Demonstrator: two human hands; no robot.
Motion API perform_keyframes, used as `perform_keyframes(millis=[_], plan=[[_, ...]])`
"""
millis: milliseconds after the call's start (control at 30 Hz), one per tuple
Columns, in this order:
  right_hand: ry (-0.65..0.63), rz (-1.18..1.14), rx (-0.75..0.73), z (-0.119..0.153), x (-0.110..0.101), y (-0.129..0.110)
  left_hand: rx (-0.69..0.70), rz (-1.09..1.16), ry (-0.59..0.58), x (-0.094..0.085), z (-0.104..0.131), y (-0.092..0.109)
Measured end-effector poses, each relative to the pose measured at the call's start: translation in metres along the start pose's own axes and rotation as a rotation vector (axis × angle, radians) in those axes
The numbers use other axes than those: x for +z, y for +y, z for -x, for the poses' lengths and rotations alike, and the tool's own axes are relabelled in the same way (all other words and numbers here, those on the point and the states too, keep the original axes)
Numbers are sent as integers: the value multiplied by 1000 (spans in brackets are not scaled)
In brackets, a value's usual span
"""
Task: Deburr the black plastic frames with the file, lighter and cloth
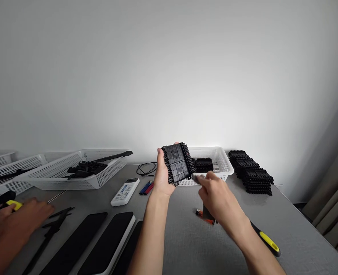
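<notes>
My left hand holds up a black plastic piece with a gridded flat face and toothed sides, the thumb along its left edge. My right hand is at the piece's lower right corner, its fingers mostly curled and the index finger reaching forward. Motion blurs those fingertips, and I cannot make out what, if anything, they grip. Under the right hand lies an orange lighter, partly hidden by a dark shape. A tool's black-and-yellow handle shows beside my right forearm.
A white basket with black pieces stands behind my hands. Stacked black toothed pieces lie right. Left are a basket of black parts, a white box, lighters, a cable, dark panels and another person's hands.
</notes>
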State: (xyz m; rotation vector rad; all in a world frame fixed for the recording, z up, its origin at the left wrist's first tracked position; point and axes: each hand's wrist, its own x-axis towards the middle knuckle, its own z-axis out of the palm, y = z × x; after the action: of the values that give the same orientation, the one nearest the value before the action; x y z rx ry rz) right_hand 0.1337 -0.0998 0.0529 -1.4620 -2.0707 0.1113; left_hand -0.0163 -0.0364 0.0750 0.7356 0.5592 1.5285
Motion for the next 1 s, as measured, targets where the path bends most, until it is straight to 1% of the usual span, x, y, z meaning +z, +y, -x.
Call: perform_keyframes(millis=[100, 133, 167, 200, 267, 333, 400, 467, 567, 667, 733, 833, 1000], plan=[[338, -112, -31, -1, 3, 8, -39, -55, -46, 3, 3, -6], [414, -138, -59, -3, 6, 11, -70, -72, -72, 4, 4, -10], [455, -153, -85, -6, 10, 13, -104, -83, -101, 5, 5, -15], [468, -155, -101, -9, 13, 15, -136, -90, -131, 5, 7, -20], [453, -138, -93, -15, 18, 17, -173, -80, -177, 5, 8, -31], [431, -104, -45, -19, 21, 19, -168, -54, -207, 4, 9, -41], [407, -64, 18, -21, 22, 19, -149, -44, -216, 5, 9, -48], [371, -18, 78, -21, 21, 17, -143, -57, -212, 7, 9, -51], [269, 47, 106, -18, 18, 11, -156, -85, -194, 10, 10, -47], [140, 108, 43, -16, 16, 4, -168, -80, -155, 9, 9, -37], [78, 148, -2, -15, 16, 1, -182, -62, -137, 8, 8, -31], [24, 199, -39, -14, 18, -2, -168, -42, -120, 6, 5, -22], [-52, 232, -115, -11, 24, -3, -70, -35, -24, 6, 2, -11]])
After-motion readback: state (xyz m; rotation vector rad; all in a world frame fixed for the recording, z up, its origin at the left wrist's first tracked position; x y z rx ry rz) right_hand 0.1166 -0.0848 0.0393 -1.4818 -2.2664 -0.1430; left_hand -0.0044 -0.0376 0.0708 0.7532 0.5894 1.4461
